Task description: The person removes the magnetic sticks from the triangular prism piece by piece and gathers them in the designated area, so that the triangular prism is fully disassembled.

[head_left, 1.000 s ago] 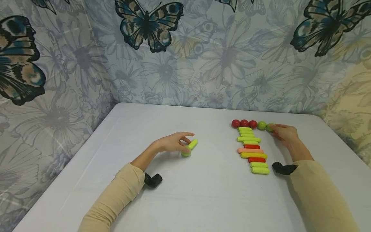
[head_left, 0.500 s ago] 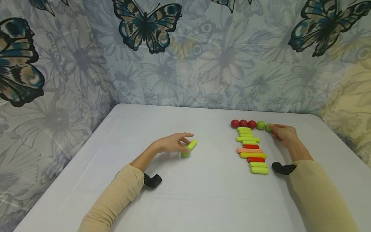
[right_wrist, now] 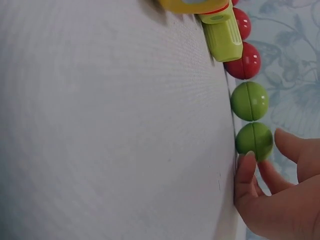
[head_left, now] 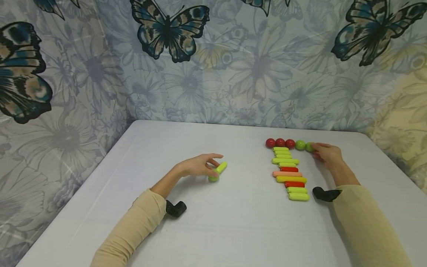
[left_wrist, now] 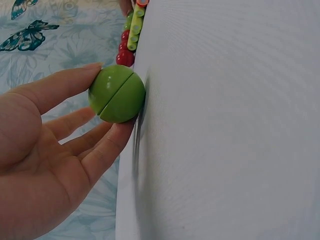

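Observation:
In the head view my left hand (head_left: 200,165), over the middle of the table, holds a green ball (left_wrist: 117,94) between thumb and fingers. A yellow-green stick (head_left: 221,167) slants up just beyond that ball; whether they are joined I cannot tell, and the left wrist view does not show the stick. At the right, my right hand (head_left: 328,152) has thumb and fingertips about another green ball (right_wrist: 254,141), the last in a row. Next to it sits a second green ball (head_left: 300,145), followed by three red balls (head_left: 280,143).
Below the ball row lies a column of short and long sticks: yellow-green ones (head_left: 285,161), red ones (head_left: 294,184), a pink one (head_left: 287,174) and a yellow one (head_left: 291,179). The white table (head_left: 207,230) meets a butterfly-patterned wall (head_left: 233,92). Black wrist mounts (head_left: 176,208) jut from both sleeves.
The head view shifts very slightly. Both hands keep their places and their grips, and the balls and sticks lie as before.

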`<state>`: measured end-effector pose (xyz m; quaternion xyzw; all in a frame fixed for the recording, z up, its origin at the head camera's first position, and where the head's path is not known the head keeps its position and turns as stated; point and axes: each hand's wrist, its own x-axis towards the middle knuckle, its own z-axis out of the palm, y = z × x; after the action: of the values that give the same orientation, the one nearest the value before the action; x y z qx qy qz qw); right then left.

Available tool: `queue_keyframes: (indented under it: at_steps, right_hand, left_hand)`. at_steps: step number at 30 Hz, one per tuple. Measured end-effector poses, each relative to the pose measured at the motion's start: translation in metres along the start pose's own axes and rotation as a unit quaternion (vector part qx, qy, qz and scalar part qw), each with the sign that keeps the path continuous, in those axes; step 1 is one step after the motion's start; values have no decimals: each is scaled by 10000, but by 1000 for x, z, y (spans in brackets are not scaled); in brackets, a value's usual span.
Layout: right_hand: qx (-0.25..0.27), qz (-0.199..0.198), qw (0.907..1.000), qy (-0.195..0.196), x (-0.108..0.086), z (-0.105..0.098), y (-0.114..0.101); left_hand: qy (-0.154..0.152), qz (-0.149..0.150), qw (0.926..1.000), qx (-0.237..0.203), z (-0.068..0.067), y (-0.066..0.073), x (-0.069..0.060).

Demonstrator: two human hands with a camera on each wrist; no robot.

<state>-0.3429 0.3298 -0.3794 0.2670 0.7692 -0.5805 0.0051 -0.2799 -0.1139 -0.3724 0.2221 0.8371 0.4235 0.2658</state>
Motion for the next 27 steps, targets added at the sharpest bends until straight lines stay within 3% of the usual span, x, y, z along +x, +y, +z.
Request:
queue_keyframes:
  at_steps: [10, 16, 21, 27]
  right_hand:
    - [207, -140, 9996, -117, 3, -3, 3]
    - [-76, -43, 10000, 47, 1, -8, 3]
    - [450, 153, 9988, 117, -12, -12, -4]
    - [1123, -47, 9930, -370, -38, -11, -16]
  left_hand:
    - [14, -41, 10000, 38, 0, 0, 0]
    - [-25, 14, 10000, 24, 0, 0, 0]
    - [-48, 62, 10000, -9, 0, 0, 0]
    - [-52, 31, 10000, -35, -1, -1, 1]
